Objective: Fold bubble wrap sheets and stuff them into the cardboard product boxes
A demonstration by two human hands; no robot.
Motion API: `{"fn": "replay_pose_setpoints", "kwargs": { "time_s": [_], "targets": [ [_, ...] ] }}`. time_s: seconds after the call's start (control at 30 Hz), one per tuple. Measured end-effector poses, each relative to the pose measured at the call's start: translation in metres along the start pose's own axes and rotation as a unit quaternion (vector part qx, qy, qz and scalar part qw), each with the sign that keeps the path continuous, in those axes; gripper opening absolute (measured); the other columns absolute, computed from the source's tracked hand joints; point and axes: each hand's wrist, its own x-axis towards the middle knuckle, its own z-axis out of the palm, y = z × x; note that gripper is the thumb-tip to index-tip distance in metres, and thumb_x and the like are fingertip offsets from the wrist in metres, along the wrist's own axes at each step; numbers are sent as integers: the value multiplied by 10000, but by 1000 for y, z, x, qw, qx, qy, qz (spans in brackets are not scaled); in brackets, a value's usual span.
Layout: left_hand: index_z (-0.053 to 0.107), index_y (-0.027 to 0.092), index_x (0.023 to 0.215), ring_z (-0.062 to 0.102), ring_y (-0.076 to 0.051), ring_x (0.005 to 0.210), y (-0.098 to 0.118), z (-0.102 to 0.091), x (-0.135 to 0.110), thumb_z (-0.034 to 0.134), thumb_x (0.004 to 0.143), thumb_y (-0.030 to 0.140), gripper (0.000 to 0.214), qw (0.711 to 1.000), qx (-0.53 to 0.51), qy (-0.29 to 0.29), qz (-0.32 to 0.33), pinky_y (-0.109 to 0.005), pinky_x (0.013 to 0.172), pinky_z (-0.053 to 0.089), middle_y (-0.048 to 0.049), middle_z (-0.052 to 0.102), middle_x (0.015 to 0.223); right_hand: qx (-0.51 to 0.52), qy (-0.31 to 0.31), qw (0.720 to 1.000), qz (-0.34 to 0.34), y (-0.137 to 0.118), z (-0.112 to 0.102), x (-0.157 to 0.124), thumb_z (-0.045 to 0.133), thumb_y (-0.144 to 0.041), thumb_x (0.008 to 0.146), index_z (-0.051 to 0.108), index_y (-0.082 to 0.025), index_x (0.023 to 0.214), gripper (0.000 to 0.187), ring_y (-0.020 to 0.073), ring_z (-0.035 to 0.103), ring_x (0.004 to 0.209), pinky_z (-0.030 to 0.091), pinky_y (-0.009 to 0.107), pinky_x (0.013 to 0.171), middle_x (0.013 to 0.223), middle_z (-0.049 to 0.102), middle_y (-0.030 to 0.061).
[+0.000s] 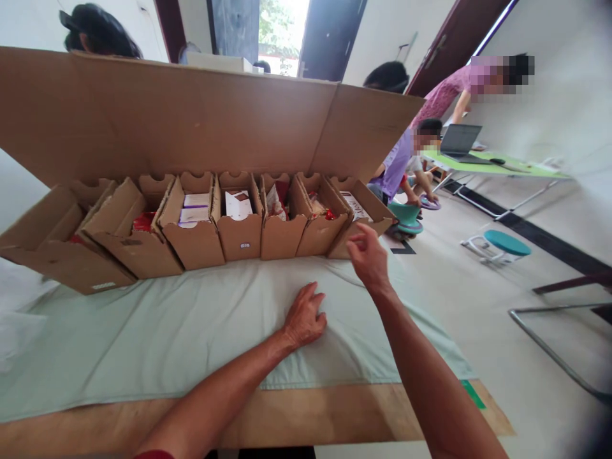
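Observation:
A row of several small open cardboard boxes (239, 236) stands on a pale green cloth (157, 331), inside a long carton whose flap (191, 121) rises behind them. White and red packets lie in the boxes. My left hand (305, 317) rests on the cloth with its fingers curled under, holding nothing. My right hand (368, 255) hovers just before the rightmost box (356, 213), fingers loosely apart and empty.
The cloth covers a wooden table (296, 414) whose front edge is close to me. To the right are people by a green table with a laptop (459, 141), a teal stool (505, 245) and a metal frame (549, 344). Heads of other people show behind the carton flap.

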Motion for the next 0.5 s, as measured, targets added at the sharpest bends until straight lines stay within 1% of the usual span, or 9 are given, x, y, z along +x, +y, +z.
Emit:
{"fn": "replay_pose_setpoints", "kwargs": {
  "time_s": [0.07,0.1,0.13,0.2,0.27,0.3,0.37,0.4,0.5],
  "targets": [
    [657,135,1270,403,-342,1486,0,-1,0,631,769,166,503,1000,-4,5,-8,-561,1264,317,-173,466,1579,-58,-64,996,-34,-30,12,10,607,-343,838,474,-240,1516,699,238,667,767,522,378,782,966,743,52],
    [660,134,1264,402,-346,1486,1,-2,-1,634,769,164,497,1000,-6,8,-15,-567,1261,319,-173,465,1580,-103,-89,990,-34,-41,19,17,620,-310,832,483,-254,1517,700,251,676,782,517,377,779,937,752,48],
    [665,131,1255,403,-349,1485,2,-4,-4,635,769,160,488,1000,-9,11,-23,-568,1259,322,-176,464,1579,-149,-109,982,-29,-50,24,25,625,-279,828,544,-259,1473,651,269,685,813,510,378,780,921,760,56],
    [678,121,1238,400,-350,1487,4,-10,-12,633,772,151,469,999,-18,20,-32,-559,1260,326,-186,464,1576,-216,-138,966,-17,-61,31,41,621,-239,823,704,-248,1278,462,302,694,878,498,381,780,930,772,89],
    [690,128,1226,399,-341,1491,5,-21,-26,632,780,147,451,998,-31,36,-33,-541,1261,332,-183,467,1574,-234,-149,961,-16,-66,31,50,623,-238,824,773,-240,1097,312,312,696,904,491,376,769,962,777,104],
    [696,138,1220,406,-334,1488,5,-28,-35,629,785,146,440,998,-38,46,-34,-534,1258,341,-175,472,1571,-232,-146,961,-20,-67,29,51,626,-252,827,781,-243,1054,275,309,697,900,489,370,759,962,778,101],
    [704,159,1208,438,-323,1469,3,-41,-55,611,800,140,419,995,-51,73,-46,-527,1236,380,-163,484,1561,-226,-131,965,-27,-71,19,45,633,-289,832,782,-258,1024,245,294,696,866,483,357,732,923,780,82],
    [707,164,1201,461,-320,1452,1,-47,-66,597,807,134,410,993,-56,87,-56,-528,1219,402,-162,494,1550,-218,-119,968,-33,-72,12,37,628,-305,836,781,-265,1008,234,287,695,845,479,353,719,901,780,72],
    [712,166,1175,516,-320,1404,-5,-62,-101,568,816,124,388,987,-65,124,-83,-540,1176,443,-173,526,1511,-173,-89,980,-46,-80,-15,-3,600,-338,851,777,-275,958,216,278,693,791,471,354,691,859,775,53]
  ]
}}
